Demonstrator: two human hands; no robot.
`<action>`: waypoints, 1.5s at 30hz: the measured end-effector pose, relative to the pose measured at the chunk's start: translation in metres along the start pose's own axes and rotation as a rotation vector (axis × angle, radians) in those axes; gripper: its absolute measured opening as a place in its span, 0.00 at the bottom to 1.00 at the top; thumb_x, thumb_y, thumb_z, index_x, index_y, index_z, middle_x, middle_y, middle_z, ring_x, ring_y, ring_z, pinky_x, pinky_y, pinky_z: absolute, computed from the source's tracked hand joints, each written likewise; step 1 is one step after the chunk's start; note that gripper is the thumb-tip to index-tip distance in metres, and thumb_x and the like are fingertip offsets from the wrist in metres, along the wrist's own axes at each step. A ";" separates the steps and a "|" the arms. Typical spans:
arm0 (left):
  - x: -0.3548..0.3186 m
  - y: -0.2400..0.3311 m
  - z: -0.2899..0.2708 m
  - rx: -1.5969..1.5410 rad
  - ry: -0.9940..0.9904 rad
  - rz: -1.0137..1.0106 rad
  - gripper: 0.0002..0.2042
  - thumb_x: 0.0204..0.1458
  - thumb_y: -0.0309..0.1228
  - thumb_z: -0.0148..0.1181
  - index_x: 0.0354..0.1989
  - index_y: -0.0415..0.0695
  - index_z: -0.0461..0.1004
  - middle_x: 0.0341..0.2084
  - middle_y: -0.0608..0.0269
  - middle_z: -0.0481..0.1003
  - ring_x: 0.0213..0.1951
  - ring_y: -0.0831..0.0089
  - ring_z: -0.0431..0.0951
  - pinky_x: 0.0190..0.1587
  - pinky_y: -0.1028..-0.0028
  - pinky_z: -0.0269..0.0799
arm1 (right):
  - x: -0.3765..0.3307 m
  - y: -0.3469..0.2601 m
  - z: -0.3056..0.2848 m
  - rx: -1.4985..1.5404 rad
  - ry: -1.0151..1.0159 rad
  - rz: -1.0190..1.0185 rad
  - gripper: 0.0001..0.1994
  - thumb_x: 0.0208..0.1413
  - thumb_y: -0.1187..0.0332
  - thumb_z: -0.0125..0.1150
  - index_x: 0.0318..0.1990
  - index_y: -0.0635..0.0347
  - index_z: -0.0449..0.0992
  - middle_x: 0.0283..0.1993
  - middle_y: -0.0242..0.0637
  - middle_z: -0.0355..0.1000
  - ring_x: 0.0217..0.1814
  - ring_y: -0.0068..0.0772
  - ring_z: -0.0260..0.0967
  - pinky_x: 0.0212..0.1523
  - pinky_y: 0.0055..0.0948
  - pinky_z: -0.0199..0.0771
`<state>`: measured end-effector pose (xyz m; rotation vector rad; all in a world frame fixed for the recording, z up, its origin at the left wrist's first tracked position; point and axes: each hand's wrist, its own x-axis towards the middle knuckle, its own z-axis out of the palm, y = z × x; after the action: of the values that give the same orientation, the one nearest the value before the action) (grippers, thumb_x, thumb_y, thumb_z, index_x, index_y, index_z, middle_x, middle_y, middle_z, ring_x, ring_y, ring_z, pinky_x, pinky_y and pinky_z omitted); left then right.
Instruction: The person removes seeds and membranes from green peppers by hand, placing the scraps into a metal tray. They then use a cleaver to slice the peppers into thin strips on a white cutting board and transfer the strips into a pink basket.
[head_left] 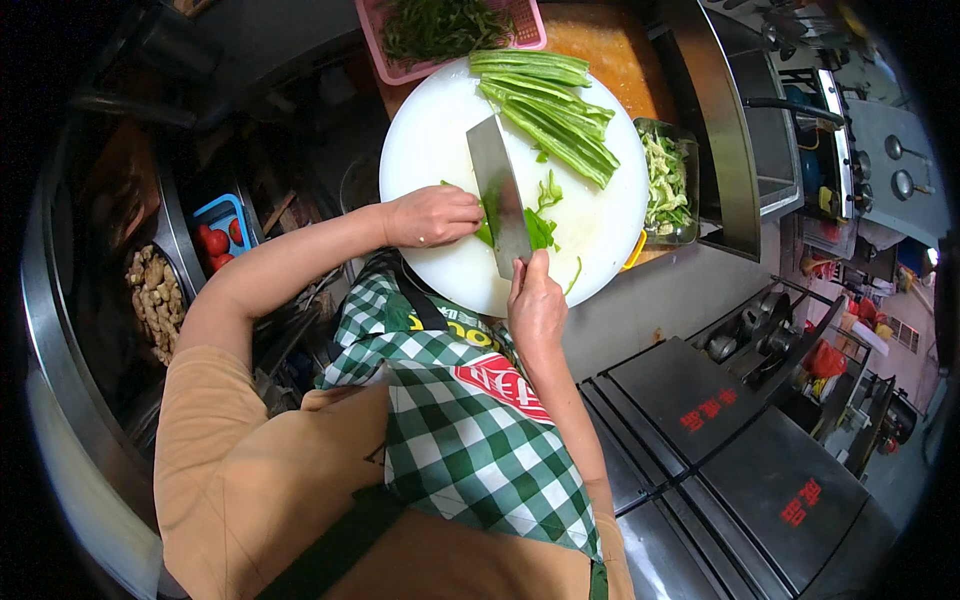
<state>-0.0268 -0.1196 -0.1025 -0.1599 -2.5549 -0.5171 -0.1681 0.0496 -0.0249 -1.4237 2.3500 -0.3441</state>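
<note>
1. The right hand (538, 302) is closed around the handle of a broad, rectangular steel cleaver (490, 165), whose blade extends forward from the grip.
2. The left hand (437, 216), fingers bent, is at the blade's left side beside a flat green vegetable piece (485, 233); whether it grips that piece cannot be told.
3. Small bright-green cut pieces (541, 232) lie just ahead of the right hand.
4. Farther ahead of both hands, long green vegetable strips (560, 120) lie bunched on the round white chopping board (425, 130).
5. Right of the grip sits a rectangular metal tray (692, 180) of pale-green chopped vegetables (664, 185).
</note>
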 end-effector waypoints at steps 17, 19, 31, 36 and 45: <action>-0.008 -0.002 -0.011 -0.090 -0.055 -0.145 0.04 0.42 0.27 0.57 0.25 0.40 0.70 0.30 0.58 0.71 0.33 0.63 0.73 0.33 0.69 0.72 | 0.002 -0.013 -0.004 0.002 -0.043 -0.072 0.07 0.58 0.68 0.49 0.36 0.61 0.61 0.22 0.53 0.69 0.24 0.59 0.68 0.24 0.52 0.65; -0.011 0.002 -0.012 -0.082 -0.042 -0.146 0.05 0.42 0.26 0.56 0.26 0.39 0.70 0.30 0.58 0.71 0.33 0.63 0.72 0.32 0.69 0.72 | -0.005 -0.021 -0.018 0.010 -0.066 -0.086 0.04 0.55 0.73 0.46 0.37 0.61 0.60 0.22 0.51 0.69 0.25 0.59 0.69 0.25 0.53 0.67; -0.012 0.010 -0.017 0.113 -0.001 -0.167 0.05 0.43 0.30 0.55 0.29 0.44 0.72 0.31 0.65 0.70 0.36 0.66 0.70 0.33 0.71 0.70 | -0.007 -0.023 -0.003 0.007 -0.099 -0.073 0.06 0.58 0.69 0.47 0.36 0.60 0.60 0.23 0.54 0.70 0.28 0.62 0.69 0.27 0.54 0.66; -0.016 0.008 -0.017 0.058 -0.062 -0.198 0.05 0.41 0.29 0.55 0.26 0.43 0.70 0.30 0.64 0.69 0.34 0.66 0.70 0.31 0.70 0.70 | 0.006 -0.027 -0.016 -0.023 -0.174 -0.054 0.07 0.58 0.68 0.48 0.37 0.60 0.60 0.22 0.54 0.70 0.26 0.61 0.69 0.26 0.54 0.66; -0.018 0.012 -0.031 -0.092 -0.149 -0.275 0.07 0.44 0.25 0.55 0.32 0.39 0.72 0.34 0.57 0.69 0.36 0.62 0.71 0.35 0.67 0.72 | 0.007 -0.027 -0.014 -0.016 -0.123 -0.114 0.06 0.58 0.68 0.48 0.36 0.60 0.61 0.21 0.53 0.69 0.24 0.59 0.68 0.24 0.53 0.66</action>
<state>0.0056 -0.1205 -0.0834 0.1276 -2.7160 -0.7525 -0.1553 0.0307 -0.0034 -1.5449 2.1844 -0.2603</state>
